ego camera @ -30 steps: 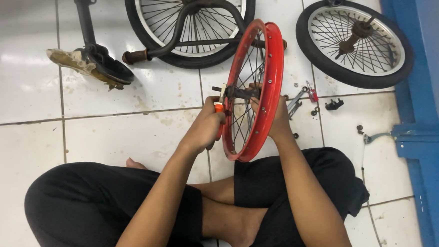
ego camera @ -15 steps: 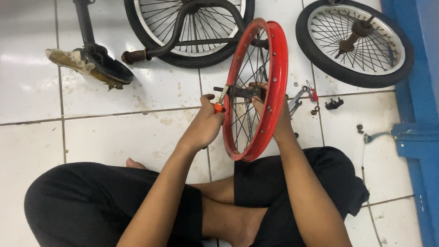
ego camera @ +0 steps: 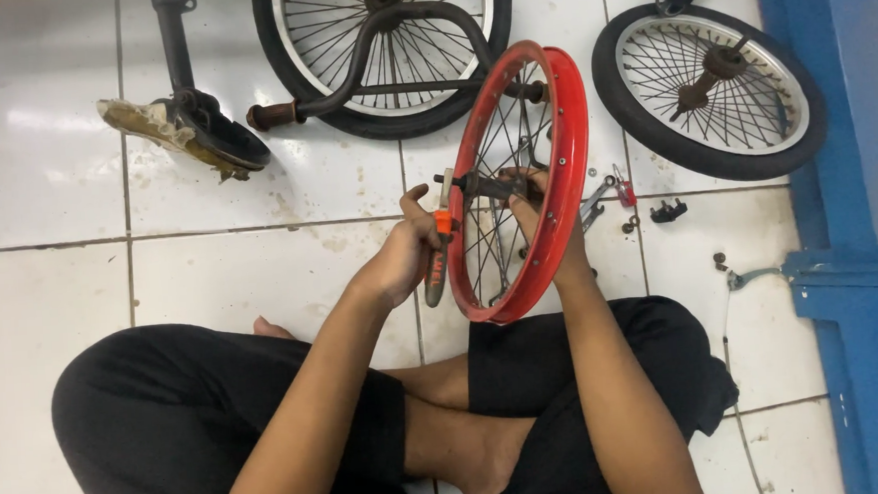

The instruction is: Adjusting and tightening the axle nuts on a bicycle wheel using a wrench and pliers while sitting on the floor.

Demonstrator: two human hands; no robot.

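- Person sits cross-legged on the white tiled floor (ego camera: 60, 267); the red wheel rim (ego camera: 567, 160) stands upright on edge just beyond the crossed legs, its lower arc near the knees. All places below are taken from this rim.
- Left hand (ego camera: 400, 259), on the rim's left side: fingers curled around a tool with an orange-and-dark handle (ego camera: 437, 262), thumb raised. The tool's metal end meets the hub axle (ego camera: 476, 185) at the rim's centre.
- Right hand (ego camera: 537, 212), on the rim's right side: fingers reach in among the spokes and press at the hub. Whether they pinch the axle end or only brace it, cannot tell; spokes hide the tips.
- Handling, judged: a bare rim with no tyre, so likely light and stiff, but prone to roll or tip when stood on edge. Painted rim wall probably smooth; thin spokes would bend under a side load. Soundest hold looks like the hub or the rim wall, not the spokes.
- Just right of the rim, on the floor: a small wrench (ego camera: 597, 197) and loose dark fittings (ego camera: 667, 210).
- Further right: a small tyred wheel (ego camera: 711, 92) lying flat.
- Beyond the rim: a bicycle frame fork over another tyred wheel (ego camera: 384, 49).
- Far left of the rim: a worn saddle (ego camera: 188, 135).
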